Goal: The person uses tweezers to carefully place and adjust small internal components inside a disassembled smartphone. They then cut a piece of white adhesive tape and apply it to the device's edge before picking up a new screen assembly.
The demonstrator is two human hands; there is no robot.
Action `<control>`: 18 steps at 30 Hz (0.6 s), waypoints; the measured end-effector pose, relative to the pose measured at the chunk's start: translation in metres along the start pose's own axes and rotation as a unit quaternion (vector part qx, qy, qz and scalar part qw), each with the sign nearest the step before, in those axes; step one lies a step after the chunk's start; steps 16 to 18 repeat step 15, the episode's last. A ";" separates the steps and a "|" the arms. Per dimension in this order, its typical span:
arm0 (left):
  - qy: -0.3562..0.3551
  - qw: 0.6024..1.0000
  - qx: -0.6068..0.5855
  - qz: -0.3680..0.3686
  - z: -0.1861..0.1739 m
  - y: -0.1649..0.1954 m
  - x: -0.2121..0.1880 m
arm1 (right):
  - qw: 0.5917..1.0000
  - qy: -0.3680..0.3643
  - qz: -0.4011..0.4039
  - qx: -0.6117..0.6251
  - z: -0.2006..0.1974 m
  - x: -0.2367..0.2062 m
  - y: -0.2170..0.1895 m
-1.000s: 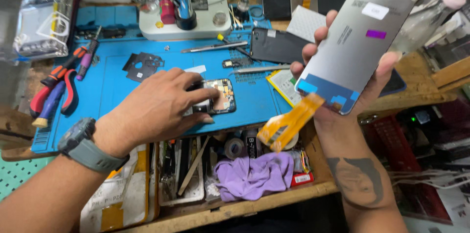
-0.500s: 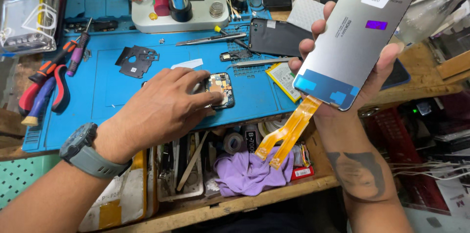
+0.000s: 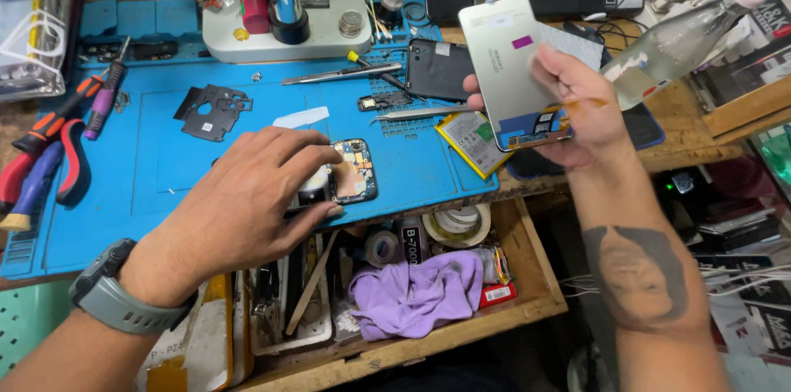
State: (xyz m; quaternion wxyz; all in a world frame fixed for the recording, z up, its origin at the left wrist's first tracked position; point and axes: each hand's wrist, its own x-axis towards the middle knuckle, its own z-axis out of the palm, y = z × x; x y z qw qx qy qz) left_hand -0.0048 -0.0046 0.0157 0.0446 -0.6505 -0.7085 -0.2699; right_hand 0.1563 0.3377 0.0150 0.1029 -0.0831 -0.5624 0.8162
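Nearest, an open wooden drawer (image 3: 527, 293) holds a crumpled purple cloth (image 3: 416, 293), rolls of tape (image 3: 457, 226) and a white tray (image 3: 292, 334) of slim tools. Above it, the left hand (image 3: 239, 211) lies on the blue work mat (image 3: 165, 170), fingers curled over an opened phone body (image 3: 350, 171) and pressing it flat near the mat's front edge. The right hand (image 3: 581, 104) pinches a detached phone screen (image 3: 515, 71) by its lower end, above the mat's right edge and a yellow battery (image 3: 474, 141). Farther back lie tweezers (image 3: 342, 75) and a dark back cover (image 3: 441, 69). Half a second ago the screen sat higher with its orange ribbon cable dangling; now it is lower, tilted back, and the cable is hidden.
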 end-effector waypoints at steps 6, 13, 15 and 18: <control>0.021 1.000 0.006 -0.012 0.003 0.005 -0.007 | 0.985 0.090 0.019 -0.145 -0.043 0.042 0.002; 0.030 0.999 0.012 -0.031 0.004 0.011 -0.009 | 0.922 0.141 -0.022 -0.359 -0.031 0.050 0.013; 0.031 0.999 0.008 -0.037 0.005 0.014 -0.012 | 0.893 0.116 -0.059 -0.430 -0.019 0.045 0.014; 0.031 0.999 0.008 -0.037 0.005 0.014 -0.012 | 0.893 0.116 -0.059 -0.430 -0.019 0.045 0.014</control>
